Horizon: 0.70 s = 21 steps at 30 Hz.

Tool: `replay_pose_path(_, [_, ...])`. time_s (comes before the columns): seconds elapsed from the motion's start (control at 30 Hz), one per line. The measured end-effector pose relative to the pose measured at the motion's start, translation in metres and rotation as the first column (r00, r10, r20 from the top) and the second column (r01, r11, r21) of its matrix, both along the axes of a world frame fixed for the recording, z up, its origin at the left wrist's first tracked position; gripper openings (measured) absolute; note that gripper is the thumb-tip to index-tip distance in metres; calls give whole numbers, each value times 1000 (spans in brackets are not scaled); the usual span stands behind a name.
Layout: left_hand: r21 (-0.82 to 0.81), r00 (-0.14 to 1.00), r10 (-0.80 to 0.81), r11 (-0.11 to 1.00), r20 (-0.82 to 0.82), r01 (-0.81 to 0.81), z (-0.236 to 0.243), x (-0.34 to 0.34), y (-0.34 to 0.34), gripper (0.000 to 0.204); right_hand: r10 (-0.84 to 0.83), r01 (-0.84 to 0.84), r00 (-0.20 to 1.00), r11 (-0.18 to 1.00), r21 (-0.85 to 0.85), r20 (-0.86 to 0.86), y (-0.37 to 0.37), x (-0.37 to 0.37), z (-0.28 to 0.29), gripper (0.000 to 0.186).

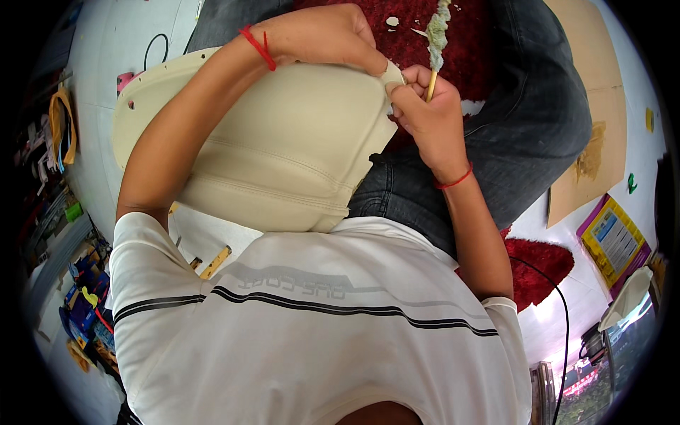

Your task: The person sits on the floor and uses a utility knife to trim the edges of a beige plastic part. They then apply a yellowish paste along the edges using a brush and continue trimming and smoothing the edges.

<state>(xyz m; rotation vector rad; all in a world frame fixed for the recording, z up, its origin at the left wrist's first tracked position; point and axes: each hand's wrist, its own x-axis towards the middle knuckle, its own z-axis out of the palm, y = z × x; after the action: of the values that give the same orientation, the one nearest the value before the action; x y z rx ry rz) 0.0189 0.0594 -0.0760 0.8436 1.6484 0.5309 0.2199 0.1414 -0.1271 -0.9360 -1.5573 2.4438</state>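
Note:
A cream, leather-look panel (pixel 276 134) with stitched seams lies across my lap, its right edge cut unevenly. My left hand (pixel 326 39) bends over its far edge, the thumb pressed at the far right corner and the other fingers mostly hidden. Right beside it, my right hand (pixel 433 113) pinches the folded flap (pixel 394 76) at that corner. The same hand also holds a thin wooden stick (pixel 431 83), its upper end coated in a lumpy whitish-green substance (pixel 438 39). Both hands are closed and nearly touch.
Under my legs is a dark red rug (pixel 404 35) with pale scraps on it. At the right lie a stained cardboard sheet (pixel 588 163), a yellow and purple packet (pixel 615 241) and a black cable (pixel 567 319). Assorted items (pixel 88 290) crowd the left side.

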Motion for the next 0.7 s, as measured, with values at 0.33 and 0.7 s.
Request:
replay_pose_path(0.33, [-33, 996, -55, 998, 68, 57, -5, -5, 1, 25, -10, 14, 999, 994, 112, -34, -7, 6, -9, 7])
replay_pose_path(0.7, [-59, 984, -160, 986, -72, 156, 6, -1, 11, 27, -109, 117, 981, 992, 38, -160, -14, 10, -10, 22])
